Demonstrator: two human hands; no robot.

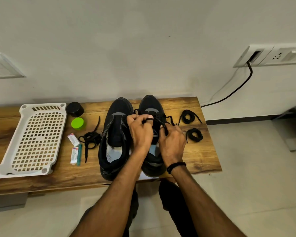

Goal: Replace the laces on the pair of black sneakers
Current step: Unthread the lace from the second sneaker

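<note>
Head: left sneaker (113, 134) unlaced; lace (169, 117) slack across right sneaker (149, 103).

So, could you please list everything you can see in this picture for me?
table: one, brown wood, by the wall
sneakers: two, black, side by side at table centre
held lace: one, black, at the right-side sneaker
loose lace: one tangle, black, left of sneakers
coiled laces: two, black, right of sneakers
tray: one, white, table's left end
containers: two, black and green, beside tray
packets: two, white, near loose lace
cable: one, black, from wall socket
left hand, right hand: bare, both gripping held lace
</note>
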